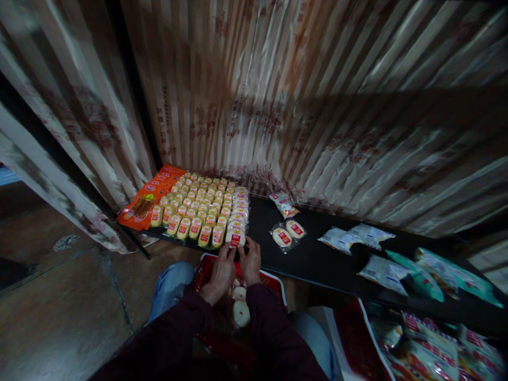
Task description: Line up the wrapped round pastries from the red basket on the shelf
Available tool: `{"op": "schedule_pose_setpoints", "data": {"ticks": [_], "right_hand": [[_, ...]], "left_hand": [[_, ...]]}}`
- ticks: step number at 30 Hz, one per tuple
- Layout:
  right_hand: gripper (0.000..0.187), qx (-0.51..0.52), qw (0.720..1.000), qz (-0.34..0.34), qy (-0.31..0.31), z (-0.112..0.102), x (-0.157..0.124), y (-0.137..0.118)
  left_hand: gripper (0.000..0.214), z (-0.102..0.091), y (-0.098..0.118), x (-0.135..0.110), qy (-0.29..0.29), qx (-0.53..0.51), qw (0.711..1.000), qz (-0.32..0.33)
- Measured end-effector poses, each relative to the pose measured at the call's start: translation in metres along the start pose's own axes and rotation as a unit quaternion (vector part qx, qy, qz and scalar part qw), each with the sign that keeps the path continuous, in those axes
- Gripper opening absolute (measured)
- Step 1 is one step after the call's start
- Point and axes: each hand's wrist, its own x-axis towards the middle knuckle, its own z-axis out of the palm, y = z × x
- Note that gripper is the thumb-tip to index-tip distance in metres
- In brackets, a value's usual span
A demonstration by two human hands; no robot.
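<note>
Both my hands meet at the near end of a row of clear-wrapped round white cakes (239, 214) on the black table. My left hand (222, 270) and my right hand (250, 260) pinch a wrapped white cake with a red label (235, 238) between them, at the table's front edge. Left of it stand several rows of small yellow wrapped cakes (194, 209). Below my wrists, a red basket (281, 286) sits between my knees, with loose white wrapped cakes (240, 313) inside.
An orange packet (143, 206) lies at the table's left end. To the right are two wrapped cakes (289, 233), a small snack bag (284, 204), silvery packets (337, 239) and green packets (420, 275). Below the table's right side stands a box of bags (428, 349). A pleated curtain (254, 95) hangs behind.
</note>
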Motion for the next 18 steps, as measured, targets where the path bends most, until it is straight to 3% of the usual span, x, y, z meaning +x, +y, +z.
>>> {"op": "schedule_pose_setpoints", "data": {"ticks": [8, 18], "right_hand": [[0.040, -0.012, 1.000, 0.001, -0.004, 0.003, -0.001, -0.003], [0.037, -0.013, 1.000, -0.016, 0.000, 0.002, -0.002, -0.005]], "left_hand": [[0.050, -0.013, 0.016, 0.000, -0.003, 0.066, 0.996, 0.066], [0.048, -0.017, 0.021, -0.001, 0.002, 0.079, 0.993, 0.090]]}}
